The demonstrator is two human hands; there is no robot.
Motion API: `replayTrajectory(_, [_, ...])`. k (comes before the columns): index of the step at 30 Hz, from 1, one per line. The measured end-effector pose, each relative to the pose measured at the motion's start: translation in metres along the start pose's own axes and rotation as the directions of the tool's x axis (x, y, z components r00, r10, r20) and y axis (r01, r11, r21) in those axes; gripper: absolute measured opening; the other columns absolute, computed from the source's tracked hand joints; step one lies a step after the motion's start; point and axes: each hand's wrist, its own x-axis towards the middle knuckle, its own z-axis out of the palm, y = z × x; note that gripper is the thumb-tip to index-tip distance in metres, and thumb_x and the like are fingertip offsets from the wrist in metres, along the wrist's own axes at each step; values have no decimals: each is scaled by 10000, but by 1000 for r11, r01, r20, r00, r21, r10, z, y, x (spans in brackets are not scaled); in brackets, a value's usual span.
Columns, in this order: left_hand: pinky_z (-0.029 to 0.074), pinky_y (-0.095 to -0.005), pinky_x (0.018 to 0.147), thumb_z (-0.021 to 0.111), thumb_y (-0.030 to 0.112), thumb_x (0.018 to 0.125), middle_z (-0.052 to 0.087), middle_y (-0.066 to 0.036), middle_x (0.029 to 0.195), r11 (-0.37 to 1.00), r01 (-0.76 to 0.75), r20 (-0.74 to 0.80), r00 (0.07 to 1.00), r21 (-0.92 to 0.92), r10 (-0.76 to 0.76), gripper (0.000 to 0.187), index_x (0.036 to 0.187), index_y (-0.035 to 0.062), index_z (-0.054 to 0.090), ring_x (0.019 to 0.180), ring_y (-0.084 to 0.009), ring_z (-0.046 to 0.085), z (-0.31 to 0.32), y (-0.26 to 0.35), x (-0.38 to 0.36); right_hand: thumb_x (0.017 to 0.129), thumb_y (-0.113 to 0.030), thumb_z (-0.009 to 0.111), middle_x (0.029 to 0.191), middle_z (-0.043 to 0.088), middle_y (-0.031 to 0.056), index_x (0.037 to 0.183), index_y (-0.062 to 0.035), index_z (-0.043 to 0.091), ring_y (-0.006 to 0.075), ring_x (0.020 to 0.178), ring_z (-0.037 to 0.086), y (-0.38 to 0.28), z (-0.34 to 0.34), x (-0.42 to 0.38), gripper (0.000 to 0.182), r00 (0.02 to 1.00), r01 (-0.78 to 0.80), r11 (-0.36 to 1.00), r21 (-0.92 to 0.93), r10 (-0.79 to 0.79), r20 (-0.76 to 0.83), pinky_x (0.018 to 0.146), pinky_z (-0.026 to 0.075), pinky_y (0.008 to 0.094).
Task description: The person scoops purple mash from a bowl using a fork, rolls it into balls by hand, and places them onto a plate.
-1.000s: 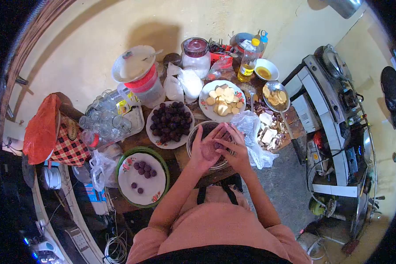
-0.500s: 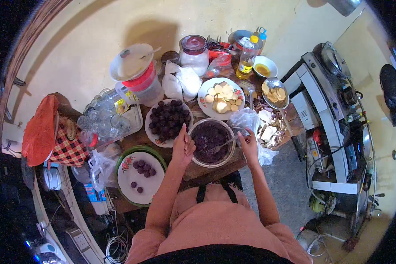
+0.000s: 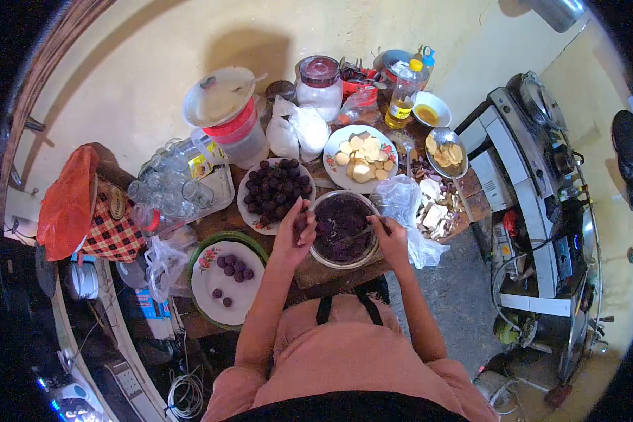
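My right hand (image 3: 392,240) is closed around the handle of a fork (image 3: 359,233), whose tines reach into the dark purple mash. The mash lies in a round white bowl (image 3: 319,257) in front of me. To the left of this bowl, my left hand (image 3: 292,235) has its fingers curled around what looks like a dark purple lump (image 3: 300,224), partly hidden by the fingers. Just behind that hand stands a plate heaped with dark purple balls (image 3: 276,191). Nearer on the left, a flowered white plate (image 3: 216,299) carries several smaller purple balls (image 3: 235,267).
Behind the bowl stands a plate of pale round slices (image 3: 362,156). An oil bottle (image 3: 402,98), a yellow-liquid bowl (image 3: 432,110) and a skimmer with fried slices (image 3: 446,152) are at back right. A clear plastic bag (image 3: 399,200) lies by my right hand; glass jars (image 3: 169,186) fill a tray left.
My left hand has turned and its fingers have loosened, showing the purple lump. My right hand has shifted slightly left and down, with the fork deeper in the mash.
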Motion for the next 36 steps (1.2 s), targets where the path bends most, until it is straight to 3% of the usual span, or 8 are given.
replayTrajectory(3, [355,-174,324,524,247,877,613,-59,855,1000,1,258,966,-16,4,264,1094,97,524,565,-110,528,-9,-4,5,844,-225,564,779,630,140,887,0,638,218,695,588,19,-1,0,241,999,-25,999,-40,23,-45,661,446,315])
replayTrajectory(6, [392,-169,335,526,274,874,617,-50,891,982,5,-585,804,191,110,368,1191,99,461,593,-110,556,55,-13,5,843,-228,563,782,630,142,903,2,635,222,707,593,43,-2,0,248,993,-71,996,-50,66,-100,661,446,325])
replayTrajectory(15, [265,-156,251,424,419,879,490,4,523,999,15,7,1000,-44,-14,495,1257,104,374,335,-48,400,29,-13,-1,831,-207,600,683,507,24,1175,-14,491,92,629,456,34,-9,-7,410,973,-208,978,20,209,-92,583,405,247])
replayTrajectory(21, [171,-182,229,363,496,865,251,42,377,986,-103,-354,924,128,143,498,1154,105,471,247,-51,201,30,-23,-4,845,-226,560,726,480,55,1302,-47,290,149,606,448,13,-11,-18,561,945,-206,978,14,203,-258,568,398,295])
replayTrajectory(24, [409,-196,379,352,502,863,511,-19,549,991,-38,6,999,132,37,529,1249,143,392,408,-81,476,9,-19,-3,857,-186,531,813,481,77,1295,-36,286,166,668,471,-21,-10,-24,524,956,-144,979,144,175,-236,608,406,301])
replayTrajectory(27, [486,-325,776,348,498,862,561,-89,1101,972,-142,-402,892,186,207,564,1338,208,261,931,-184,582,82,-42,12,870,-158,495,978,488,136,1290,-30,306,226,860,491,-42,7,-22,477,989,-25,981,190,52,-141,767,400,332])
replayTrajectory(28, [253,-424,1030,305,541,858,203,-27,1431,973,-97,-224,964,207,144,621,1383,260,129,1288,-247,258,78,-44,10,880,-169,476,1046,483,160,1291,-25,309,254,951,479,-41,18,-18,466,991,65,988,143,-47,-123,844,373,348])
replayTrajectory(36, [69,-340,1080,173,549,897,74,-57,1457,725,-167,-365,775,669,516,688,1396,90,51,1337,-200,65,94,-87,30,942,-296,324,1346,354,144,1304,12,331,220,1271,285,-72,48,-8,475,957,110,887,449,-217,194,1054,151,389])
